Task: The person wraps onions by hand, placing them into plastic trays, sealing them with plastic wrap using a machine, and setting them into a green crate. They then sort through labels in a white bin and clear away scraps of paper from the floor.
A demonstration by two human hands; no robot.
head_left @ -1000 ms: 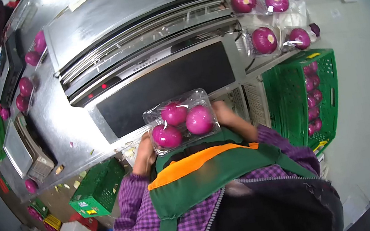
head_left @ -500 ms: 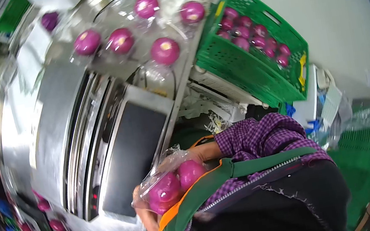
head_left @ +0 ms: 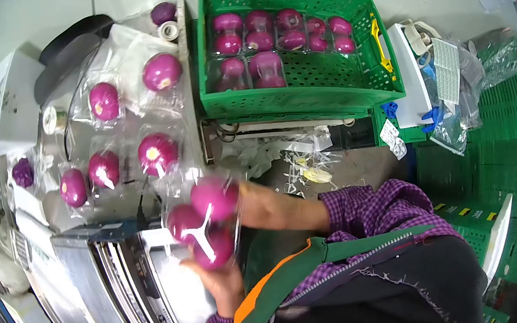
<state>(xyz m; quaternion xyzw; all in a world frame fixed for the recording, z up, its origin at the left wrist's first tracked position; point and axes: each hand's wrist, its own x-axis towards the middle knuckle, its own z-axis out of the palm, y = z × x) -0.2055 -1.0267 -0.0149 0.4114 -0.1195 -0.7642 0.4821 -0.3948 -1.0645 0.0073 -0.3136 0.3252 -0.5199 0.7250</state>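
Note:
Between my two hands is a clear plastic pack of red onions (head_left: 212,244), with three shiny purple bulbs visible in it. My left hand (head_left: 217,277) grips it from below, at the lower edge. On its right side is my right hand (head_left: 248,203), whose fingers are mostly hidden behind the pack and blurred. Just beyond, on the metal table (head_left: 82,138), several purple onions lie singly in clear film, including one onion (head_left: 158,154) close to the pack. Below and left of it stands a metal machine (head_left: 115,279) with long slots.
A green crate (head_left: 302,97) at the back right holds several onion packs along its far and left sides. A white bin (head_left: 3,107) stands at the far left, with a tape roll (head_left: 54,119) nearby. Paper scraps (head_left: 310,170) lie below the crate; green crates (head_left: 508,156) stand at right.
Both hands have lifted the onion pack away from the apron towards the table. My view has turned, so the crate and table appear straighter, and more of the crate's inside shows.

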